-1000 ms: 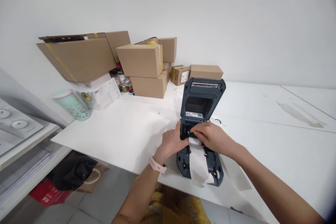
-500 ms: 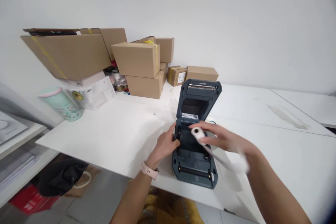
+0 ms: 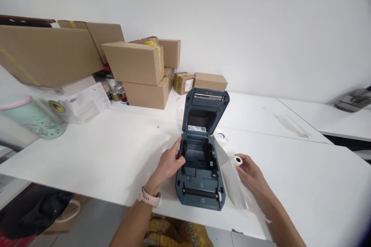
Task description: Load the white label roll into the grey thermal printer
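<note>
We see the printer (image 3: 199, 177) on the counter (image 3: 130, 154) with its lid raised; its inside now shows no paper. Half a second ago the white roll (image 3: 237, 161) was above that bay; now our right hand (image 3: 251, 171) pinches it to the printer's right, so the bay and roller (image 3: 199, 193) are in plain view. A loose paper strip (image 3: 234, 185) trails below the roll, between printer and right hand, in the way along that side. Our left hand (image 3: 168, 165) has thumb and forefinger parted against the printer's left edge; whether they grip, we cannot tell. Beside the printer's hinge, on its right, lies a pale disc with a blue ring (image 3: 221, 136). Behind the printer are a taped box (image 3: 182, 83) and a long box (image 3: 211, 81), partly hidden by the lid; stacked cartons (image 3: 133, 63) rise behind its left.
</note>
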{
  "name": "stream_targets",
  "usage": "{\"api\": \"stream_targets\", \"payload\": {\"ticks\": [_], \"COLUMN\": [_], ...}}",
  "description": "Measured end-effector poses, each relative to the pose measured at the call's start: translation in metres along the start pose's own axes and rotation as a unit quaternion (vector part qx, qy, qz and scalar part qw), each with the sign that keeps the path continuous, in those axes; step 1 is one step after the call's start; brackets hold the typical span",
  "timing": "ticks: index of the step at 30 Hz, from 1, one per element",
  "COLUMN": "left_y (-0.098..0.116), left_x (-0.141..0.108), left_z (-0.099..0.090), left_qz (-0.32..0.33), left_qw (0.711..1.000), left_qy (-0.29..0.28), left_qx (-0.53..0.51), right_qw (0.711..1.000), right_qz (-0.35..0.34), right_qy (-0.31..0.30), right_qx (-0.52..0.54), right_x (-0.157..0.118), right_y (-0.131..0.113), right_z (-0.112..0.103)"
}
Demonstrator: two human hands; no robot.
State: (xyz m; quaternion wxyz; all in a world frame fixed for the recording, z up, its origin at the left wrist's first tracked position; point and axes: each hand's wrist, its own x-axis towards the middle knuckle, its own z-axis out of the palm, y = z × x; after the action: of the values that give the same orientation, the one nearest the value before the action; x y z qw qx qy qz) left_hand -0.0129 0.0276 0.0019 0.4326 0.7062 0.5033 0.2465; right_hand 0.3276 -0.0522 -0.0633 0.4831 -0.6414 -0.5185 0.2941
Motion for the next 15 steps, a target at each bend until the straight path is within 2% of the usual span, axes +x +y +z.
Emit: {"api": "stream_targets", "payload": {"ticks": [4,7,11,15], "left_y": [-0.001,-0.001,0.001,0.003], "left_x": [0.000,0.000,-0.001,-0.002], "left_z": [0.000,0.000,-0.001,-0.001], "left_qz": [0.005,0.009,0.007,0.010], "left_qw": [1.000,1.000,1.000,0.999], "left_qy": [-0.001,-0.002,-0.001,-0.001], "left_qx": [-0.007,-0.007,0.007,0.034], "right_qw": [0.998,0.997,0.981,0.975], "right_qz": [-0.026,-0.034,-0.045,-0.035], "right_qy": [-0.032,-0.072,-0.169,-0.190], "right_qx": [0.049,-0.007,-0.087,-0.106], "right_x": [0.017,0.048,0.095,0.117], "right_y": [-0.013,-0.033,-0.053,-0.055], "right_z": [-0.025,-0.032,-0.006,0.020]}}
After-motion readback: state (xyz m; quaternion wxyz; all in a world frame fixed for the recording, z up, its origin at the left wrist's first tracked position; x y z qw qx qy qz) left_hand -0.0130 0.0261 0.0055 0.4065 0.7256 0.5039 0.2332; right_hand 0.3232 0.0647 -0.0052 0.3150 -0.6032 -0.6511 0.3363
